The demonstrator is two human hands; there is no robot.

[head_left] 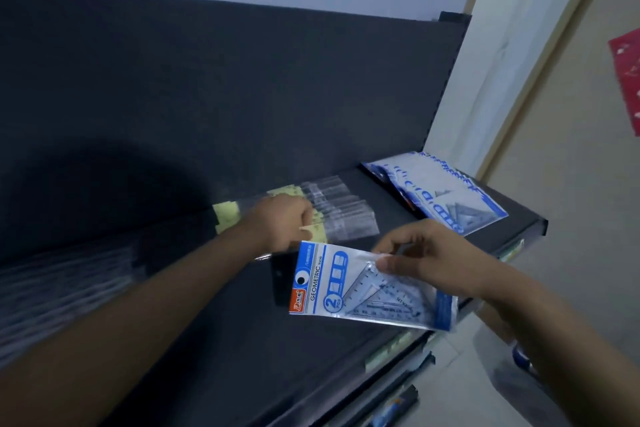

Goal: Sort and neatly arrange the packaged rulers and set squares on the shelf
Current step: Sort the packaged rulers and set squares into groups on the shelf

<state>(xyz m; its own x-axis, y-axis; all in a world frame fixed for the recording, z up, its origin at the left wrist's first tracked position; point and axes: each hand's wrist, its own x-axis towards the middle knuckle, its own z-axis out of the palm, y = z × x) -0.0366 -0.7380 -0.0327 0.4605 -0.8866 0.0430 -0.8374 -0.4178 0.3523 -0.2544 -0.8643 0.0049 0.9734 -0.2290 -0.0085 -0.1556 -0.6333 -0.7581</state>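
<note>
Two hands at work on the dark shelf (242,340): left hand (280,220) clenched on the clear ruler packets (332,210), and just right of it the right hand (429,255) pinches a set-square pack (353,291), stacked blue packs (440,192) lying beyond.

The blue-and-white packet (363,284) of set squares reads "GEOMETRIC tools" along its header, with "2 PCS" in a circle. Its orange brand tag is too small to read.
</note>
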